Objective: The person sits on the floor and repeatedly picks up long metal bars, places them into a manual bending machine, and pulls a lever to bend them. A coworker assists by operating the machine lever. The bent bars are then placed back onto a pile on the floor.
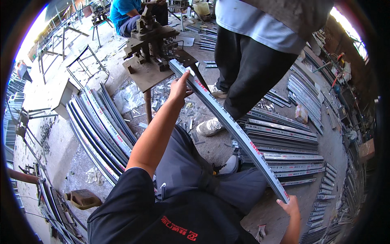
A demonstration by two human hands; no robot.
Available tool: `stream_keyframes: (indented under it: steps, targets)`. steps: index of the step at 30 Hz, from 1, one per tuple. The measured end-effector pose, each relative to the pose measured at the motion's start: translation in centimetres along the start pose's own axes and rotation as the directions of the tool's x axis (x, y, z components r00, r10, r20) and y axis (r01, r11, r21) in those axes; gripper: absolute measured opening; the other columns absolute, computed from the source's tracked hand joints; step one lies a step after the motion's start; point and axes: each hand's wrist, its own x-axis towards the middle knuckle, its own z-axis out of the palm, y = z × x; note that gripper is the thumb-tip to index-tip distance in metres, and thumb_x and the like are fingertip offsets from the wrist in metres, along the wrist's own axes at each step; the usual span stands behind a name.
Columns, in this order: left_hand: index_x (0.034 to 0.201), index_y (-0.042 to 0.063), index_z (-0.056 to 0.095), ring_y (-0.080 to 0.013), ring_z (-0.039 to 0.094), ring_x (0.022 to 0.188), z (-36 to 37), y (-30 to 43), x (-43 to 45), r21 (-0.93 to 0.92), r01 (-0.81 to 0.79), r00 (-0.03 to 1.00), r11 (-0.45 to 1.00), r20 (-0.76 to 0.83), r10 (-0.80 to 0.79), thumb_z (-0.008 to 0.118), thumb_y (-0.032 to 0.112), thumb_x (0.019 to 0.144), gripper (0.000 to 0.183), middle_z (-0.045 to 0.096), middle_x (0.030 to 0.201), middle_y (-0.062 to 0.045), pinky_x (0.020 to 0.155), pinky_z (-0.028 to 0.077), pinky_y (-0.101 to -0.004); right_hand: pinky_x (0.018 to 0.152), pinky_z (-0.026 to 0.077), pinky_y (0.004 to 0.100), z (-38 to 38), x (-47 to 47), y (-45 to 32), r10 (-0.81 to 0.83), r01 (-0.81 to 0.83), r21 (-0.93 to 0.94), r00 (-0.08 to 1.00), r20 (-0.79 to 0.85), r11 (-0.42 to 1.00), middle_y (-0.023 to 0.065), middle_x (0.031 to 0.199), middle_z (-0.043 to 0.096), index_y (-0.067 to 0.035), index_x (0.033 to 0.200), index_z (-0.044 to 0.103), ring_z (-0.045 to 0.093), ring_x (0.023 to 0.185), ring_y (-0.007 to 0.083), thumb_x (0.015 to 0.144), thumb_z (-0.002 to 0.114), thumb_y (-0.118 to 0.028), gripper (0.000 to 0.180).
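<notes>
A long metal profile [230, 123], grey with a printed white film along its face, slants across in front of me. My left hand [179, 87] grips it near its upper end, thumb on the film. Around the lower end is my right hand [289, 205], with the thumb along the edge. The upper end lies close to a hand-operated punch press [149, 33] on a small metal table [143, 77]; whether they touch I cannot tell. To my left is a stack of similar profiles [100, 128]. Another stack [283, 146] lies to my right.
Another person [243, 61] stands just beyond the profile, and a person in blue [125, 15] sits farther back. Metal offcuts [190, 122] litter the floor under the table. A dirty plastic jug [83, 199] stands at lower left. A metal stool frame [86, 65] stands behind the left stack.
</notes>
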Motion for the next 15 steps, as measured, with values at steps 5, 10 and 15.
stream_keyframes:
  steps: [5, 10, 15]
  targets:
    - [0.121, 0.008, 0.065, -0.0162, 0.066, 0.083, -1.1, 0.5, 0.3, -0.013, -0.025, 0.999, 1.000, -0.027, 0.025, 0.075, 0.055, 0.095, 0.054, 0.069, 0.098, -0.003, 0.078, 0.057, -0.0345, 0.068, 0.056, 0.0481, -0.4, -0.3, -2.0, -0.054, 0.055, -0.007, 0.998, 0.012, 0.998, 0.0228, 0.075, 0.073, 0.001, 0.087, 0.077, 0.073, 0.073, 0.0440, 0.079, 0.087, -0.044, 0.047]
    - [0.134, -0.004, 0.058, -0.0198, 0.069, 0.089, -2.4, 0.8, 0.6, 0.019, -0.087, 0.996, 0.996, 0.014, 0.087, 0.078, 0.059, 0.092, 0.079, 0.068, 0.111, -0.011, 0.081, 0.061, -0.0353, 0.069, 0.056, 0.0479, 0.1, -0.8, -3.7, -0.045, 0.045, -0.043, 0.999, 0.001, 0.998, 0.0236, 0.077, 0.073, 0.000, 0.088, 0.077, 0.073, 0.075, 0.0448, 0.080, 0.087, -0.046, 0.047]
    - [0.126, 0.006, 0.065, -0.0124, 0.065, 0.083, -3.1, 1.3, 2.0, 0.052, -0.091, 0.996, 0.994, -0.016, 0.092, 0.075, 0.062, 0.095, 0.065, 0.069, 0.098, -0.003, 0.076, 0.057, -0.0301, 0.069, 0.057, 0.0483, -0.4, -1.4, -5.6, -0.032, 0.029, -0.083, 0.999, -0.035, 0.996, 0.0239, 0.075, 0.072, -0.001, 0.086, 0.078, 0.074, 0.074, 0.0448, 0.079, 0.087, -0.045, 0.046]
